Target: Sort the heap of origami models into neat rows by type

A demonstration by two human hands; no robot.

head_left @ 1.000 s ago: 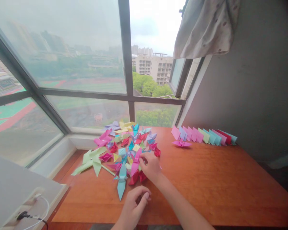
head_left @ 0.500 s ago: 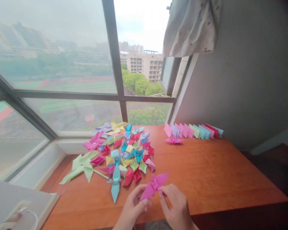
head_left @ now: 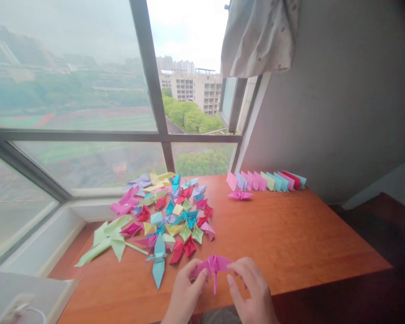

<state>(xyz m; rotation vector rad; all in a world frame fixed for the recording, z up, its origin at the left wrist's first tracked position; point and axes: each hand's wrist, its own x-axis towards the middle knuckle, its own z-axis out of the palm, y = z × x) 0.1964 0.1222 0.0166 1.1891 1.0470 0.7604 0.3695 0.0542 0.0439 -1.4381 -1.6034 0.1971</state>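
Note:
A magenta paper crane (head_left: 214, 265) is held over the front of the table, its wings spread sideways and a narrow point hanging down toward me. My left hand (head_left: 188, 288) pinches the left wing between thumb and fingers. At the right wing tip, my right hand (head_left: 251, 288) has its curled fingers on the paper, with its thumb a little lower. Just left of my hands lies a light blue paper crane (head_left: 159, 260), among a pile of folded paper pieces (head_left: 177, 210) in many colours. Another magenta paper crane (head_left: 239, 195) sits farther back on the right.
Several folded paper cards (head_left: 265, 181) stand in a row along the table's back right. A pale green paper pinwheel (head_left: 110, 236) lies at the left, with more pinwheels behind. The wooden table (head_left: 283, 234) meets a window; a spotted curtain (head_left: 259, 40) hangs above.
The crane in my hands has turned, so its wings now spread level and a point hangs down. My right hand has shifted to the right wing. The view has swung slightly right.

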